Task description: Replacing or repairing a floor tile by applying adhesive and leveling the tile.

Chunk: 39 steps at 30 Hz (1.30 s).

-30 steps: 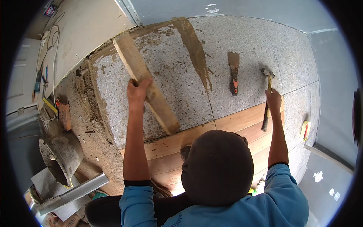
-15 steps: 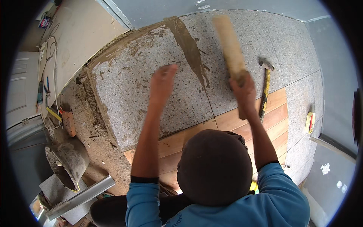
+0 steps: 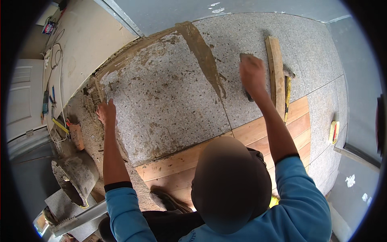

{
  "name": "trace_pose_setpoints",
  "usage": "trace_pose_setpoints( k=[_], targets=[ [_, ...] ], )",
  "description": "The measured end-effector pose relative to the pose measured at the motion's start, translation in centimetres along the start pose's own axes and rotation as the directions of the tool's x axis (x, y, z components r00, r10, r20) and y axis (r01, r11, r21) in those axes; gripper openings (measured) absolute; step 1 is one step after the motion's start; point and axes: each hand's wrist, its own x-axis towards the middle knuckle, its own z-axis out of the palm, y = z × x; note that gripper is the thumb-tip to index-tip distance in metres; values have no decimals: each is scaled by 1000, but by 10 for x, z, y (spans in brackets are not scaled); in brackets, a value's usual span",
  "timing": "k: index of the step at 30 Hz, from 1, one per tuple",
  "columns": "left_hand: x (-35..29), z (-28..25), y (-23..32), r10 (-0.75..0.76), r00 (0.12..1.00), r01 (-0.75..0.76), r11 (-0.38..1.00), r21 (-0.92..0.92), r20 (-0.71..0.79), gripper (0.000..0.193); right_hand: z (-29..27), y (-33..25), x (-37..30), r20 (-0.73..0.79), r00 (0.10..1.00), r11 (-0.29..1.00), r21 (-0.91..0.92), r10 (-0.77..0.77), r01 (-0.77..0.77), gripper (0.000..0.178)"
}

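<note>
Left hand (image 3: 106, 113): open, fingers spread, now at left edge of smeared terrazzo tile (image 3: 161, 92)
Right hand (image 3: 252, 74): now over putty knife (image 3: 249, 96), right of tile; fingers curled — can't tell if gripping
Wood block (image 3: 275, 72): now down, farther right of tile, beside hammer (image 3: 288, 92) — hands freed

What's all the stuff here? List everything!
Hammer: one, yellow-black handle, right
Wood bar: one, tan, left of hammer
Scraper: one, dark, upper middle
Tiles: several, speckled grey, middle, right
Mortar: several patches, brown, on tiles
Boards: several, brown, below tiles
Small pad: one, yellow-red, far right
Bucket: one, grey, lower left
Metal bar: one, silver, lower left
Block: one, orange, left
Small tools: several, mixed colours, left
Door: one, white, far left
Walls: several, grey, top, right
Shoe: one, dark, lower middle
Cap: one, dark, lower middle
Sleeves: two, blue, bottom
Left grip: one, bare, tiles' left edge
Right grip: one, bare, over scraper
</note>
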Motion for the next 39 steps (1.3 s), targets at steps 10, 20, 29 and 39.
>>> trace_pose_setpoints(
  k=[10, 20, 29, 39],
  targets=[
    [31, 4, -21, -74, 997, 74, 997, -22, -2, 55, 138, -74, 142, 376, 915, 985, -27, -145, 168, 37],
    [33, -3, -31, -42, 998, 56, 943, -329, 50, 44, 166, -76, 174, 493, 863, 970, -138, -108, 200, 44],
    [47, 17, -47, 79, 995, -93, 932, -352, -54, 43, 174, -85, 177, 507, 845, 915, -235, -173, 328, 36],
    [24, -6, -33, 99, 995, -85, 888, -453, 7, 46, 182, -93, 179, 462, 881, 914, -307, -102, 267, 32]
  ],
)
